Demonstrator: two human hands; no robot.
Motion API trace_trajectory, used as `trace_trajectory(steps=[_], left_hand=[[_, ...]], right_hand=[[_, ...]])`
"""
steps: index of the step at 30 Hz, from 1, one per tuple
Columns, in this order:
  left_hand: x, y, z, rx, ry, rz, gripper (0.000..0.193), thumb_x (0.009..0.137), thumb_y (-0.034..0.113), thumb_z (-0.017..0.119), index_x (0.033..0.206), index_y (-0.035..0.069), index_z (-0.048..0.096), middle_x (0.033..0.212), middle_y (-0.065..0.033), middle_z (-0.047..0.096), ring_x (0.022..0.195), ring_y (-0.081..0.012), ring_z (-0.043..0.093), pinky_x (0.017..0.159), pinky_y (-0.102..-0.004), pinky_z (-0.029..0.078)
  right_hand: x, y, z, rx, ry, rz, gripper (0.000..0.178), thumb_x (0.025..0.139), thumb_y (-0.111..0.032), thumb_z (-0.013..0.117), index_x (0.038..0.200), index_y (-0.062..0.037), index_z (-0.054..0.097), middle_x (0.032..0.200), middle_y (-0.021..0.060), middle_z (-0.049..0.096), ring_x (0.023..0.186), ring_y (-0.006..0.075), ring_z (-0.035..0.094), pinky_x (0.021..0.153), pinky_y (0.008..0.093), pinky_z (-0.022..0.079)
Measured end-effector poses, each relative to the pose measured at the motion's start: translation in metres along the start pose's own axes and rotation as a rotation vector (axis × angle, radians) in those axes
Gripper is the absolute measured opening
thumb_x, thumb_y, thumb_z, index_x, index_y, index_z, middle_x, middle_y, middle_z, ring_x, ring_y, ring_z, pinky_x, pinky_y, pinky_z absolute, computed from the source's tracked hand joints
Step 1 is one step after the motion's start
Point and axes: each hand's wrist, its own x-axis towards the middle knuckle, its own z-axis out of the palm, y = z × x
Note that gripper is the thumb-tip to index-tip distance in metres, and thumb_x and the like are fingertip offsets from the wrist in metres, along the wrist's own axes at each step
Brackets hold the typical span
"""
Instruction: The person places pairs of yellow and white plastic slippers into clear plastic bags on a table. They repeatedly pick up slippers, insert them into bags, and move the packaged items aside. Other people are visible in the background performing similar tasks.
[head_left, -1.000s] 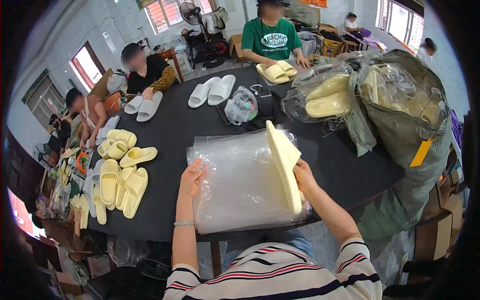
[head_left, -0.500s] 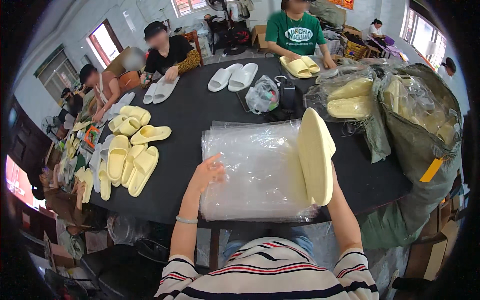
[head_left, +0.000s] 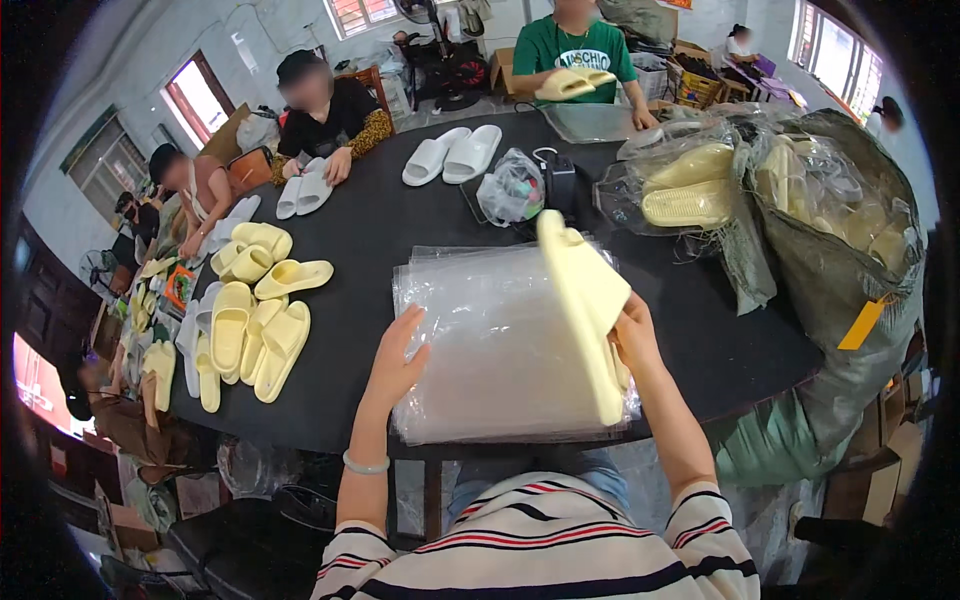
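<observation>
A pale yellow slide slipper (head_left: 583,315) is tilted up on edge over the right part of a stack of clear plastic bags (head_left: 480,370). My right hand (head_left: 636,335) grips it from the right side, around its strap; a strip of yellow shows behind it, perhaps a second slipper. At the left edge of the bags is my left hand (head_left: 400,358), empty, thumb and fingers apart; whether it touches the top bag I cannot tell.
More yellow slippers (head_left: 265,340) lie left on the black table (head_left: 350,250). White slippers (head_left: 452,156) and a small bag of bits (head_left: 517,187) sit beyond. Bagged slippers (head_left: 688,190) and a full green sack (head_left: 850,220) stand right. Several people work around the table.
The yellow slipper has moved left over the bags and turned, so its strap shows. My left hand has drawn back to the bags' left edge. The co-worker opposite has lifted a yellow pair.
</observation>
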Motion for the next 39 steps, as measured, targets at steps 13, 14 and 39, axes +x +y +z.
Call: trace_trajectory(steps=[13, 14, 39], left_hand=[[-0.007, -0.022, 0.082, 0.534, -0.07, -0.053, 0.06, 0.088, 0.031, 0.056, 0.14, 0.002, 0.045, 0.148, -0.0218, 0.039, 0.14, -0.04, 0.029, 0.114, -0.0585, 0.014], [-0.006, -0.021, 0.081, 0.584, -0.122, -0.061, 0.06, 0.09, 0.033, 0.053, 0.141, 0.002, 0.043, 0.15, -0.0202, 0.036, 0.143, -0.0392, 0.026, 0.115, -0.0585, 0.012], [0.007, -0.013, 0.057, 0.304, 0.029, 0.132, 0.049, 0.096, 0.028, 0.055, 0.129, -0.006, 0.048, 0.116, -0.0273, 0.056, 0.1, -0.0413, 0.056, 0.087, -0.0466, 0.048]], right_hand=[[0.013, 0.088, 0.03, -1.091, -0.089, -0.236, 0.026, 0.088, -0.025, 0.059, 0.085, 0.0014, 0.06, 0.086, 0.022, 0.061, 0.075, 0.0391, 0.062, 0.068, 0.0487, 0.05], [0.015, 0.09, 0.026, -1.079, -0.091, -0.266, 0.026, 0.087, -0.024, 0.06, 0.086, 0.0017, 0.06, 0.087, 0.0217, 0.06, 0.075, 0.0389, 0.062, 0.068, 0.0484, 0.05], [0.042, 0.101, -0.02, -0.792, 0.078, -0.435, 0.034, 0.09, -0.03, 0.059, 0.11, -0.0021, 0.063, 0.111, 0.0178, 0.062, 0.106, 0.0372, 0.058, 0.093, 0.0448, 0.046]])
